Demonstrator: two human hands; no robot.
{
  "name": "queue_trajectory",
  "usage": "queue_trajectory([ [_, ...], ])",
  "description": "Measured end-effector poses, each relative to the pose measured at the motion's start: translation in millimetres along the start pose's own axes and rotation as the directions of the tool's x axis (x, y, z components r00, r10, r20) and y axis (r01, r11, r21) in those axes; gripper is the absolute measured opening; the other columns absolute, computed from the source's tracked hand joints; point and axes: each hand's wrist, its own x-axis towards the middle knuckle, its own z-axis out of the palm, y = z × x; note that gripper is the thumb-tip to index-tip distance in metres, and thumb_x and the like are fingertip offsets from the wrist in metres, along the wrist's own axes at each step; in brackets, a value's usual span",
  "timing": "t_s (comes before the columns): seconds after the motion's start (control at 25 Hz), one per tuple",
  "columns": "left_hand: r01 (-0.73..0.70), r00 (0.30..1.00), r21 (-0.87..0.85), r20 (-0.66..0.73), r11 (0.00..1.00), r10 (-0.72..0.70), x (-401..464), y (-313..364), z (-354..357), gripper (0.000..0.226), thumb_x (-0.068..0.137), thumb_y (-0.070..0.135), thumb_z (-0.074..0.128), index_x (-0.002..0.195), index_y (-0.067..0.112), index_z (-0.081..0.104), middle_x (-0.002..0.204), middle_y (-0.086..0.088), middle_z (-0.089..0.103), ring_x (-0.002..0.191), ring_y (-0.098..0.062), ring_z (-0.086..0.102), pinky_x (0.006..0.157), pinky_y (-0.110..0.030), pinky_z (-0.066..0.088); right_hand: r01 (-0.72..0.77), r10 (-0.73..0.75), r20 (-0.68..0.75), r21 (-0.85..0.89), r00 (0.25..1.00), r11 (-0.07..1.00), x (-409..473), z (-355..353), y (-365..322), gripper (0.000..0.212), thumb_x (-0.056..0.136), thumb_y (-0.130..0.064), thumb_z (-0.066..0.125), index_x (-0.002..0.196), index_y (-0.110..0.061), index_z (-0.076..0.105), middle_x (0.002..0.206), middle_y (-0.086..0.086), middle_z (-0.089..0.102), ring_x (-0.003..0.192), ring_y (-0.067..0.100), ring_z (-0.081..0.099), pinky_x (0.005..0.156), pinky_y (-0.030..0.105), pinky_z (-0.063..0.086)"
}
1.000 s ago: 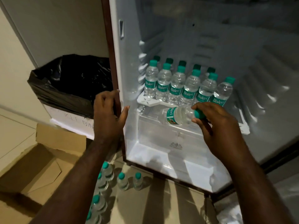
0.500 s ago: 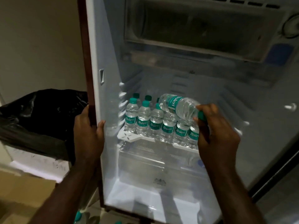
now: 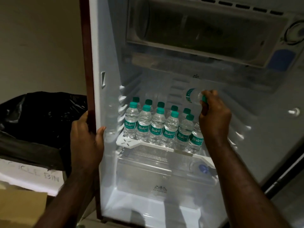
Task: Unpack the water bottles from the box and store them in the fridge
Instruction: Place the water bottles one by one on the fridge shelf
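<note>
My right hand [image 3: 214, 119] grasps a water bottle [image 3: 193, 96] at its green cap end, with the fingers curled around the neck. The bottle lies nearly horizontal in the air, its base pointing to the far side of the fridge [image 3: 256, 122], above and behind the right end of the bottles that stand there. My left hand [image 3: 86, 137] is clenched on the front edge of the fridge's left wall [image 3: 96, 66]: the thumb is on the white inner face and the other fingers go around the brown outer side.

On the white shelf [image 3: 126, 142] the standing bottles [image 3: 154, 127] make two rows, close together, with green caps and "Bisleri" labels to the near side. Under the shelf is a clear drawer [image 3: 148, 175]. Above, at the top, is the dark freezer compartment [image 3: 197, 28].

To the left of the fridge stands a bin [image 3: 29, 176] with a black bag [image 3: 41, 116], and a cardboard box [image 3: 21, 206] is at the near left corner.
</note>
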Motion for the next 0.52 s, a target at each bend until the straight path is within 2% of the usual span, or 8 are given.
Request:
queue_trajectory([
  [0.12,0.012,1.000,-0.014,0.006,1.000,-0.012,0.5,0.9,-0.5,0.056,0.088,0.017,0.065,0.138,0.008,0.042,0.118,-0.018,0.049,0.108,-0.030,0.050,0.092,-0.040,0.044,-0.050,0.049,-0.011,-0.073,0.999,0.996,7.5,10.7,17.1,0.033,0.083,0.005,0.060,0.113,-0.007,0.064,0.105,0.007,0.064,0.090,0.020,0.062,0.079,0.014,0.042],
  [0.28,-0.028,1.000,-0.027,-0.007,0.999,0.028,-0.6,2.7,-2.0,0.054,0.087,0.015,0.066,0.136,0.009,0.043,0.115,-0.016,0.050,0.106,-0.029,0.049,0.090,-0.039,0.043,-0.222,0.219,-0.036,-0.148,0.975,0.964,25.8,25.8,35.5,0.036,0.080,-0.003,0.062,0.116,-0.007,0.066,0.111,0.012,0.067,0.093,0.028,0.065,0.082,0.024,0.047],
  [0.4,-0.014,1.000,-0.043,-0.001,0.999,0.014,0.4,1.2,-1.9,0.055,0.087,0.015,0.066,0.136,0.009,0.043,0.115,-0.016,0.050,0.107,-0.029,0.049,0.090,-0.039,0.043,-0.330,0.340,0.019,-0.196,0.940,0.924,37.5,39.4,49.4,0.032,0.084,-0.014,0.066,0.116,-0.010,0.067,0.112,0.011,0.068,0.096,0.027,0.066,0.084,0.027,0.050],
  [0.48,-0.021,1.000,-0.054,-0.013,0.998,0.020,0.0,0.5,-1.6,0.055,0.086,0.014,0.066,0.136,0.008,0.043,0.114,-0.017,0.050,0.105,-0.031,0.050,0.090,-0.042,0.044,-0.391,0.415,0.096,-0.199,0.905,0.899,45.0,50.2,59.6,0.029,0.085,-0.014,0.067,0.114,-0.011,0.068,0.112,0.009,0.069,0.100,0.024,0.066,0.082,0.021,0.044],
  [0.52,-0.026,0.999,-0.059,-0.021,0.998,0.025,-0.1,0.1,-1.8,0.055,0.086,0.013,0.067,0.135,0.008,0.043,0.113,-0.017,0.050,0.105,-0.033,0.051,0.089,-0.043,0.044,-0.377,0.424,0.171,-0.253,0.889,0.891,49.8,56.1,64.7,0.026,0.085,-0.012,0.066,0.111,-0.012,0.069,0.113,0.008,0.069,0.101,0.022,0.065,0.080,0.019,0.042],
])
